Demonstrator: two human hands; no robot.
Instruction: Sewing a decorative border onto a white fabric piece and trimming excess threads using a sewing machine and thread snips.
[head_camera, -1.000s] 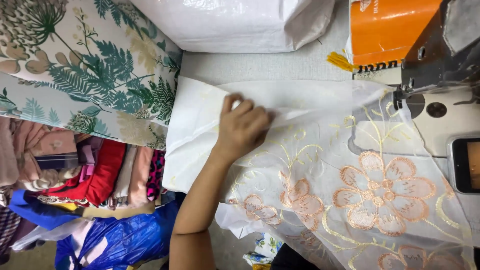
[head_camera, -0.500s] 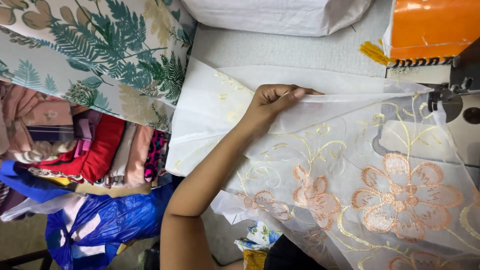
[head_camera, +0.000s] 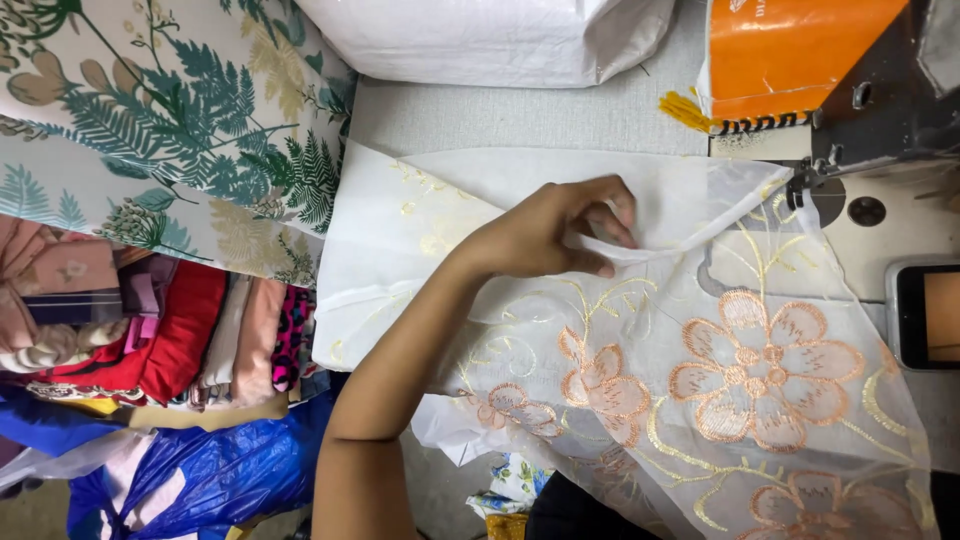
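My left hand (head_camera: 556, 232) pinches a folded edge of a sheer white fabric (head_camera: 720, 390) embroidered with peach flowers and yellow vines. The fabric lies spread over the grey table (head_camera: 520, 115) and runs right toward the needle area of a sewing machine (head_camera: 880, 120). My left forearm reaches up from the bottom of the view across the cloth. My right hand is out of view.
A leaf-printed fabric (head_camera: 160, 130) lies at the upper left above a stack of folded coloured cloths (head_camera: 150, 330). A white sack (head_camera: 490, 35) sits at the top, an orange package (head_camera: 790, 55) by the machine, a blue plastic bag (head_camera: 200, 470) below, a phone (head_camera: 925, 315) at right.
My left hand has slid right along the fabric's edge toward the sewing machine, gathering a fold between its fingers. The view has shifted slightly.
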